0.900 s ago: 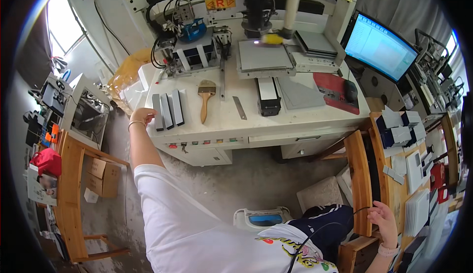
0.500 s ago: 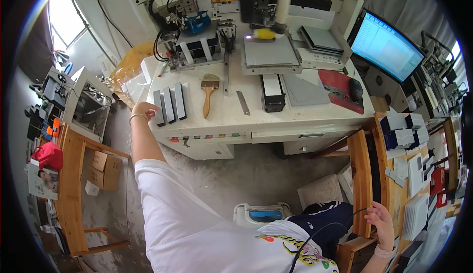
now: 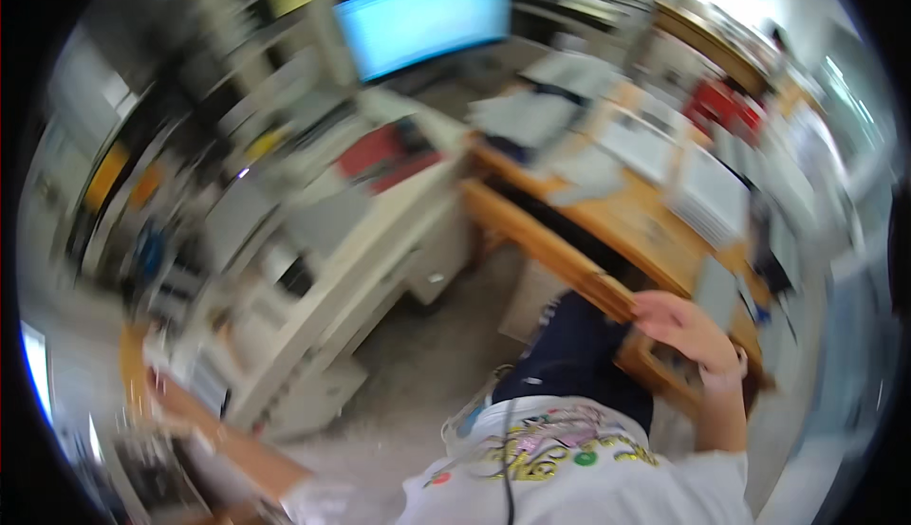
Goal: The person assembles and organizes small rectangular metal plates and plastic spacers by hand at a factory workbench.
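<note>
Blur covers most of the picture. My right hand (image 3: 676, 321) is at the end of the long wooden drawer front (image 3: 546, 245), fingers stretched out and lying over or against its edge; I see nothing held. My left arm reaches to the far left, where my left hand (image 3: 171, 397) is smeared beside the end of the white machine table (image 3: 380, 283). Nearest that hand are grey bars (image 3: 211, 373), hard to make out. Whether it touches or holds anything does not show.
On the wooden bench (image 3: 650, 231) lie thin grey pieces (image 3: 588, 179) and a stack of white sheets or trays (image 3: 707, 202). A lit monitor (image 3: 427, 18) stands behind the white table, which bears a red mouse pad (image 3: 384, 155). Red objects (image 3: 726, 108) sit farther back.
My view has swung to the right, bringing the wooden bench nearer the middle. My right hand has gone from raised, with bent fingers, to stretched out at the drawer front.
</note>
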### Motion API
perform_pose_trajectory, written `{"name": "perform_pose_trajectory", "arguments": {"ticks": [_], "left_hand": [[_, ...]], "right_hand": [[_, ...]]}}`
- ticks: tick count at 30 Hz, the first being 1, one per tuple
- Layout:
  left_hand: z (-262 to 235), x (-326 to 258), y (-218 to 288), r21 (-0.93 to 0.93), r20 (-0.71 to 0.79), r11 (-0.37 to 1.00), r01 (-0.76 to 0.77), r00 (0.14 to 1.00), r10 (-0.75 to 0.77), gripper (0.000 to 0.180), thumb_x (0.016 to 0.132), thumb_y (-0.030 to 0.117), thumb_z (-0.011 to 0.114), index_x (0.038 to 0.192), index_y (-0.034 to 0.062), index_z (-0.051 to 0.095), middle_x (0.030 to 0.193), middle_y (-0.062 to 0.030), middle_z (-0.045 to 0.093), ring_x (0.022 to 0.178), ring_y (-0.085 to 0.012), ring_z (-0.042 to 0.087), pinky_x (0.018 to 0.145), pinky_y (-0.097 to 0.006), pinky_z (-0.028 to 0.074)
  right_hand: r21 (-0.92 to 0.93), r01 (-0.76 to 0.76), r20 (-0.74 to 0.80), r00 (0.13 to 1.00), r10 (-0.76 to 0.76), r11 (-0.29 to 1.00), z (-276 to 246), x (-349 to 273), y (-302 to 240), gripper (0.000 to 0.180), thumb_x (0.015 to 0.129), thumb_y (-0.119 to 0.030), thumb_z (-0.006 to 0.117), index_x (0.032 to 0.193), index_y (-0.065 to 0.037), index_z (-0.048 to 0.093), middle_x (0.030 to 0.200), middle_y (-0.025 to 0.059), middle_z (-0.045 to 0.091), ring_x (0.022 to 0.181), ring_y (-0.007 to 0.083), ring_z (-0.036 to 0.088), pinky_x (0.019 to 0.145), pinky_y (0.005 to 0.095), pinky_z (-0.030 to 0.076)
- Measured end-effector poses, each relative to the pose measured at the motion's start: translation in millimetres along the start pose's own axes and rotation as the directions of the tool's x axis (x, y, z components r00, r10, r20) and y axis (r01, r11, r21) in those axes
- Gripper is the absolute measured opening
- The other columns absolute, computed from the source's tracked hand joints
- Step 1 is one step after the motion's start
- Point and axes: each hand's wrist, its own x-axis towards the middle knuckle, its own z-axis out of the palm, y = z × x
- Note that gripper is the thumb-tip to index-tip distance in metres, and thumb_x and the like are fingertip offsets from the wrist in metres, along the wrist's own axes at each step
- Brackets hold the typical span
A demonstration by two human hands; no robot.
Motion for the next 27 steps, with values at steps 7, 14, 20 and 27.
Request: {"name": "perform_pose_trajectory", "arguments": {"ticks": [7, 14, 20, 27], "left_hand": [[58.8, -152.1, 348.7, -0.72, 0.408, 0.673, 0.169, 0.888, 0.214, 0.021, 0.085, 0.004, 0.047, 0.103, -0.0034, 0.055, 0.089, -0.0097, 0.057, 0.08, -0.0183, 0.055, 0.074, -0.028, 0.046], [18.7, -304.7, 609.6, -0.825, 0.296, 0.104, 0.555, 0.267, 0.917, 0.018, 0.076, -0.006, 0.052, 0.092, -0.0001, 0.057, 0.087, -0.0087, 0.057, 0.08, -0.0183, 0.055, 0.074, -0.028, 0.044], [-27.0, -367.9, 699.0, -0.806, -0.002, 0.042, 0.59, -0.074, 0.997, 0.02, 0.071, -0.006, 0.055, 0.088, 0.0021, 0.059, 0.086, -0.011, 0.056, 0.079, -0.0241, 0.056, 0.07, -0.028, 0.044], [-6.3, -393.1, 713.4, -0.708, 0.084, 0.142, 0.692, -0.117, 0.99, 0.017, 0.073, -0.009, 0.052, 0.087, -0.0014, 0.058, 0.081, -0.0096, 0.058, 0.074, -0.0176, 0.056, 0.069, -0.026, 0.044]], "right_hand": [[-0.155, 0.145, -0.235, 0.955, -0.179, 0.977, -65.5, -75.6, 27.1, 0.038, 0.083, -0.014, 0.057, 0.118, -0.004, 0.047, 0.101, 0.0065, 0.057, 0.092, 0.0114, 0.052, 0.08, 0.0253, 0.043], [-0.17, 0.105, -0.75, 0.631, -0.198, 0.98, -134.6, -130.5, 96.7, 0.026, 0.078, -0.014, 0.059, 0.102, -0.003, 0.057, 0.091, 0.0084, 0.059, 0.08, 0.015, 0.058, 0.071, 0.0274, 0.046], [-0.648, -0.135, -0.674, 0.56, -0.482, 0.749, -196.5, -103.2, 129.6, 0.036, 0.069, -0.015, 0.066, 0.102, -0.004, 0.056, 0.094, 0.012, 0.057, 0.09, 0.0274, 0.053, 0.08, 0.0333, 0.043], [-0.682, -0.193, -0.576, 0.737, -0.355, 0.706, -231.3, -72.7, 134.7, 0.039, 0.064, -0.017, 0.066, 0.1, -0.005, 0.057, 0.09, 0.0113, 0.058, 0.089, 0.0292, 0.054, 0.078, 0.0371, 0.043]]}}
